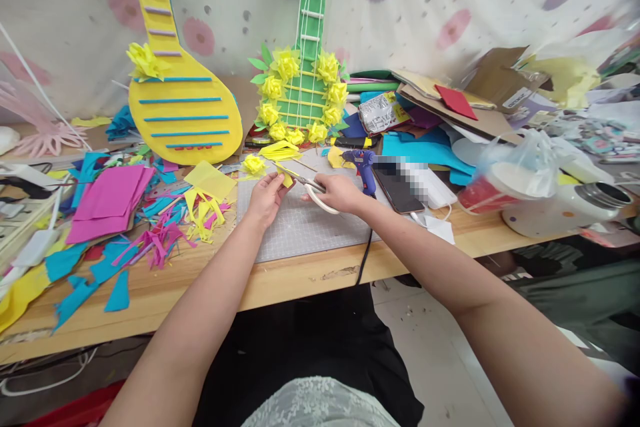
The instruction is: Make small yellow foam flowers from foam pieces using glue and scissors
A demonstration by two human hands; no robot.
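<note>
My left hand pinches a small piece of yellow paper above the grey cutting mat. My right hand is wrapped round the white-handled scissors, whose blades point left toward the paper. Whether the blades touch the paper is hard to make out. A yellow paper flower and folded yellow strips lie just beyond my left hand. Close to my right hand is a purple glue gun, its black cord running off the front edge of the table.
Behind stand a yellow lute-shaped craft and a green one ringed with yellow flowers. Magenta paper and coloured scraps cover the left side. To the right are a phone, a bagged cup and an open bottle.
</note>
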